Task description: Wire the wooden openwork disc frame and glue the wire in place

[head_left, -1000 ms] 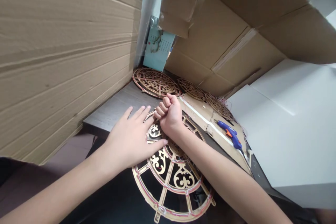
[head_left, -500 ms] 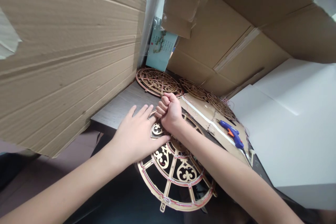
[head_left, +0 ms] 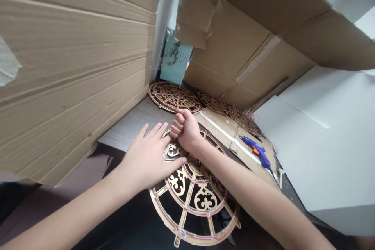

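Note:
A large laser-cut wooden lattice disc [head_left: 193, 199] with scrollwork and thin red lines along its rings lies below my hands, its lower part over a dark surface. My left hand [head_left: 149, 160] rests flat on its upper left part, fingers spread, holding nothing. My right hand [head_left: 186, 131] is a closed fist pressing on the disc's upper rim, and nothing shows in its grip. The two hands touch or nearly touch. Part of the disc is hidden under them.
Several similar discs, including one [head_left: 172, 97], lie beyond. A blue and orange hot glue gun [head_left: 258, 152] sits on a cardboard sheet [head_left: 222, 127] with a white strip. Cardboard walls [head_left: 73, 66] rise at left and behind. A white board [head_left: 319, 152] stands at right.
The view shifts slightly. Both hands keep their places on the disc, and the right hand stays in a fist.

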`<control>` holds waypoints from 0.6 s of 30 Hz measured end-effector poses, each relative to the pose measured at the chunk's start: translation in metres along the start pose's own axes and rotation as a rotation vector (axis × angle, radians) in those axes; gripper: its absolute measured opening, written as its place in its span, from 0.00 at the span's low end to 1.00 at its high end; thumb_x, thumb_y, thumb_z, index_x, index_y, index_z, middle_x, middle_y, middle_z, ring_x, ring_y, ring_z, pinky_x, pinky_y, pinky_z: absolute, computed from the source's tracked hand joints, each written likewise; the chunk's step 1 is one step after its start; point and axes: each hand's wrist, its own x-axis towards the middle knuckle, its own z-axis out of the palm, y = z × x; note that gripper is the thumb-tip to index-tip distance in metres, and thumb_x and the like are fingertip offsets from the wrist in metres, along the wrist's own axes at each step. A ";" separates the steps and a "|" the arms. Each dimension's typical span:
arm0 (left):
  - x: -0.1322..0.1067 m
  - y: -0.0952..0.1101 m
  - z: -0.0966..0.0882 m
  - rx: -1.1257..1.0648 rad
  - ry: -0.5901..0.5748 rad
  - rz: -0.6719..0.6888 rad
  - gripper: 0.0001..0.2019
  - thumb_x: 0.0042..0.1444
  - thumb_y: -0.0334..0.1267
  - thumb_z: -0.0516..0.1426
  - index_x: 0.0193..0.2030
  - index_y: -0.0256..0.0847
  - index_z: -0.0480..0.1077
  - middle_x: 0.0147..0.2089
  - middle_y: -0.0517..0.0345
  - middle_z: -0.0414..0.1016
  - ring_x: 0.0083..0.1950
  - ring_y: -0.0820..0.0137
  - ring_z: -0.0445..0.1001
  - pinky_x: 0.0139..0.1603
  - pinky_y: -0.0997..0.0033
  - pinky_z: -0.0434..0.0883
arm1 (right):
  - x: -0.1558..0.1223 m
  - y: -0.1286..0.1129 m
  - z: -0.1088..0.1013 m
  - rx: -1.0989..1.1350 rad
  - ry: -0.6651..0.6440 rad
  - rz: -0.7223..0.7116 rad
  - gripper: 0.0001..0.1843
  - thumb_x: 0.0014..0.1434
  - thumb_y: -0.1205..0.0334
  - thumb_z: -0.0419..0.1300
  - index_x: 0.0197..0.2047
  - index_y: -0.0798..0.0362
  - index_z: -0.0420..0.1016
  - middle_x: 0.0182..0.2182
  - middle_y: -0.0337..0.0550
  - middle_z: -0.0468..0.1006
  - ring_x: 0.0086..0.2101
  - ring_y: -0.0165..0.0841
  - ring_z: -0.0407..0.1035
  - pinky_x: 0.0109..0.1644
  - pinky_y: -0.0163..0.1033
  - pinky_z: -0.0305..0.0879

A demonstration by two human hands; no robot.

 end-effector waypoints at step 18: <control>0.002 0.000 0.002 -0.038 -0.011 0.004 0.43 0.56 0.70 0.49 0.67 0.36 0.67 0.73 0.42 0.59 0.77 0.51 0.50 0.75 0.41 0.43 | -0.005 0.007 0.007 0.279 0.112 -0.066 0.25 0.64 0.61 0.47 0.20 0.50 0.37 0.12 0.28 0.39 0.15 0.25 0.31 0.16 0.31 0.35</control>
